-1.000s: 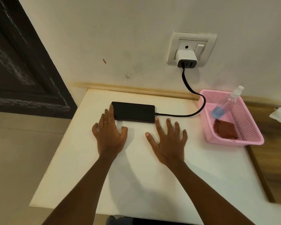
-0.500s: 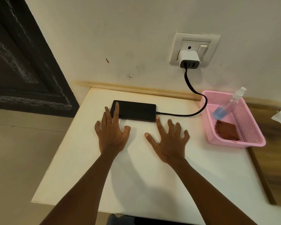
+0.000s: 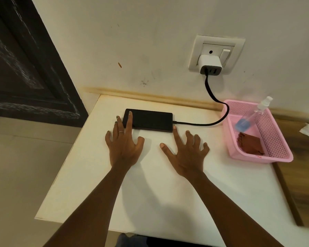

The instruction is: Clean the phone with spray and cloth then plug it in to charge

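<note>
1. Currently, the black phone (image 3: pixel 149 119) lies flat near the tabletop (image 3: pixel 150 193) rear edge, cable (image 3: pixel 212 97) attached.
2. Left hand (image 3: pixel 123 145) and right hand (image 3: pixel 185 154): grip open, fingers spread, fingertips touching the phone.
3. Pink basket (image 3: pixel 282 157) occupies the right side.

A home room: scuffed painted wall (image 3: pixel 114 41), wall socket (image 3: pixel 216 54), dark panelled door (image 3: pixel 21 68), small white table (image 3: pixel 150 193).
</note>
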